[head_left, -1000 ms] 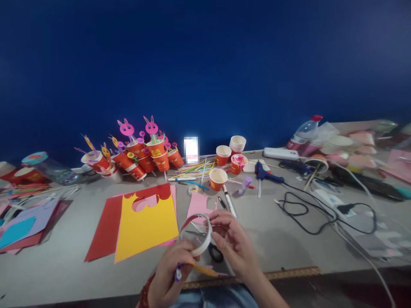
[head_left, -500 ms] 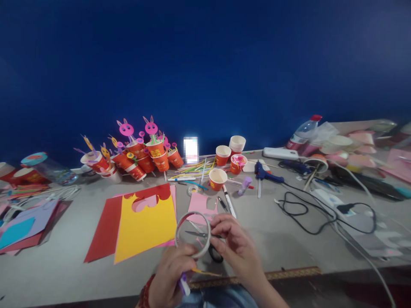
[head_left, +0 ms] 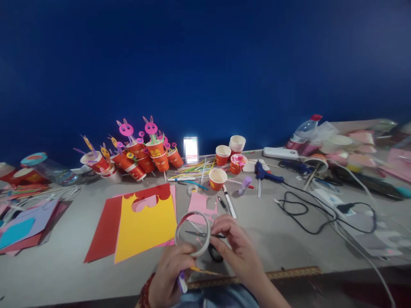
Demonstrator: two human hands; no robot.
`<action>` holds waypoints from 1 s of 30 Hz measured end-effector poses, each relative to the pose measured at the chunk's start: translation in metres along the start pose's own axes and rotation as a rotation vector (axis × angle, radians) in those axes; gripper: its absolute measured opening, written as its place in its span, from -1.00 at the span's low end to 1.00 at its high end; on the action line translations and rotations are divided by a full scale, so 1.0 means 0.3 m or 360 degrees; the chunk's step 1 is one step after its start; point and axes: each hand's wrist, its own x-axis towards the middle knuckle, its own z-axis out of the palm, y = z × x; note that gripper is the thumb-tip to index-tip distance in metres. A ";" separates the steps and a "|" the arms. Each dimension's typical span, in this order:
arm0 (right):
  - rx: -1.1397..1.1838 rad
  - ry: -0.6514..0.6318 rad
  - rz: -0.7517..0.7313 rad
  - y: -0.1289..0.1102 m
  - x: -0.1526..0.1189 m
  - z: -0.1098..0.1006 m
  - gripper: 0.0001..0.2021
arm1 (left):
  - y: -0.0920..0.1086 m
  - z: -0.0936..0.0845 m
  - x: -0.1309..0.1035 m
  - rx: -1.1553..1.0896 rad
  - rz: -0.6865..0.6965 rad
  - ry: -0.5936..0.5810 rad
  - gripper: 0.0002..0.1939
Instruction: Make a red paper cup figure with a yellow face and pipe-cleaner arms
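Observation:
My left hand [head_left: 171, 269] is closed round the lower rim of a roll of tape [head_left: 177, 233], which stands on edge above the table. A small purple-and-white item [head_left: 182, 282] and a thin yellow-orange piece [head_left: 205, 271] also stick out of that hand; their kind is unclear. At the roll's right rim, my right hand [head_left: 237, 246] pinches with thumb and fingertips at the tape. Behind the ring lie scissors [head_left: 215, 253], their blade seen through it and part of them hidden by my right hand. Pink cut paper [head_left: 197, 207] lies just beyond.
Yellow paper [head_left: 147, 231] and red paper [head_left: 104, 231] lie at left. Decorated paper cups [head_left: 157, 154] crowd the back, with a plain cup [head_left: 217, 182] in the middle. A blue glue gun [head_left: 268, 174] and its black cord [head_left: 295, 226] occupy the right.
Both hands and the roll of tape stay almost in place. My right fingers shift very slightly at the roll's rim.

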 end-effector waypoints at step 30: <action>-0.0535 -0.0446 -0.0452 -0.031 0.035 -0.031 -0.96 | 0.028 -0.002 0.078 0.0440 0.0229 -0.0141 -0.79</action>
